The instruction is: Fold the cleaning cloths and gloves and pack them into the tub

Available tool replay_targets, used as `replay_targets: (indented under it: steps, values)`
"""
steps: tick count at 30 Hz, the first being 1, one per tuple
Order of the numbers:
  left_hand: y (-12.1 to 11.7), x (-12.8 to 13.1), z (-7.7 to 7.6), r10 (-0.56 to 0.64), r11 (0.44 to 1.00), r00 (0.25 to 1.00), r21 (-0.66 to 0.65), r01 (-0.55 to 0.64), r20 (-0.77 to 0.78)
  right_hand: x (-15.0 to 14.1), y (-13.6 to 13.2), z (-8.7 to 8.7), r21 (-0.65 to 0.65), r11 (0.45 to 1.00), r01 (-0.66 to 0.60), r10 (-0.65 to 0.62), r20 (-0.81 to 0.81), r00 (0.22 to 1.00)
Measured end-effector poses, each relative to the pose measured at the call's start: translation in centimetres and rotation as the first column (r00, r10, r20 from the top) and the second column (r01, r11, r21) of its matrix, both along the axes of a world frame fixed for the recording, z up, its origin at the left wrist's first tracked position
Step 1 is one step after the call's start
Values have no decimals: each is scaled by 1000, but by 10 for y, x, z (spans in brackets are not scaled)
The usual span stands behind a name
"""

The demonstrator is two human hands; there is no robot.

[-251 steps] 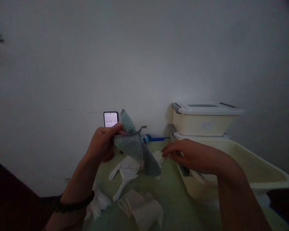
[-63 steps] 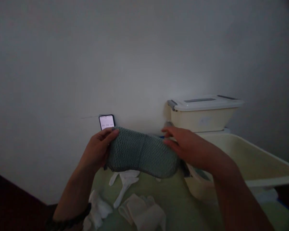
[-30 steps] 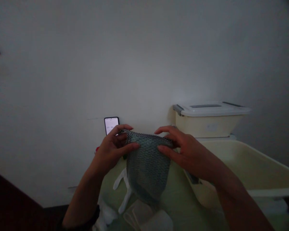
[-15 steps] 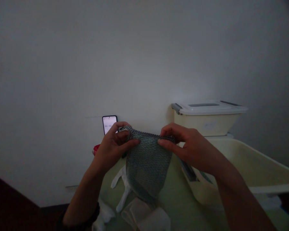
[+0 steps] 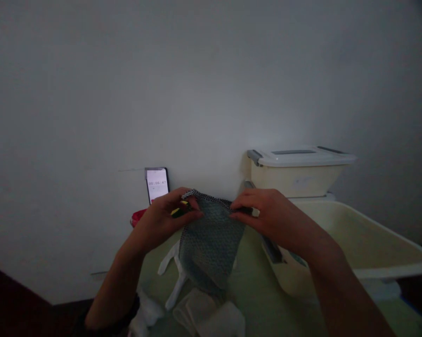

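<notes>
A grey-green textured cloth (image 5: 212, 238) with a black-and-white checked edging hangs between my two hands. My left hand (image 5: 170, 215) pinches the top edge near its left corner, thumb in front. At the right end of the same edge, my right hand (image 5: 255, 208) grips with thumb and fingers. Below the cloth, a piece of crumpled off-white fabric (image 5: 211, 313) lies on the table; the cloth's lower edge hangs just above or against it, I cannot tell which. A white strip-like item (image 5: 175, 290) is partly hidden behind the cloth.
A phone (image 5: 157, 185) showing a timer leans on the wall, with a red item (image 5: 137, 217) near it. On the right stand a lidded cream storage box (image 5: 295, 180) and a large open cream bin (image 5: 382, 229). White fabric (image 5: 147, 311) lies at front left on the green table (image 5: 274, 313).
My hands have drawn slightly closer together along the cloth's top edge, which now sags and bunches a little. The whole view has shifted slightly.
</notes>
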State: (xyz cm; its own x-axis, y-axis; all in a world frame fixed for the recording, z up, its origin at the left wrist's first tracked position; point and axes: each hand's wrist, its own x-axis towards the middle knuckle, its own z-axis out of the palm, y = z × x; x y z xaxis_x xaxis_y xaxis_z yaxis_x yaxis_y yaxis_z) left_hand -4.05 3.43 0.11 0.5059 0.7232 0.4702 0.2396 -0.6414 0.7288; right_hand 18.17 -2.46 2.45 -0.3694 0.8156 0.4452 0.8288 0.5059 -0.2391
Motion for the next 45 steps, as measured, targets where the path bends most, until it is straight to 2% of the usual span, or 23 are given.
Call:
replay_targets:
  steps: [5,10,16,18,25,33,38,42,45]
  values:
    - [3,1,-1,94,995,996,21,-94,7,0,2,-2,37,997,-66,65,4,998]
    - [-1,6,1,22,1000,999,11,-23,38,-1,3,-3,62,994,-87,87,-7,996]
    - [-3,5,3,120,983,991,134,-126,57,0,2,-2,75,992,-97,103,-78,992]
    - [-3,4,3,116,986,989,108,-126,91,0,1,0,112,990,-88,101,-120,988]
    - [-1,4,1,1,1000,999,-29,1,54,1,-1,3,191,972,-139,175,-189,966]
    - [-2,2,1,107,994,989,-13,-106,103,7,-2,4,152,979,-137,167,-208,964]
    - [-2,1,2,132,991,962,-13,-132,238,10,-6,8,148,988,-51,85,-229,970]
    - [-5,2,5,116,991,923,-99,-85,367,9,-7,7,146,989,-8,48,-276,960]
    - [-6,2,7,148,986,887,-136,-98,437,9,-7,5,138,990,2,48,-362,931]
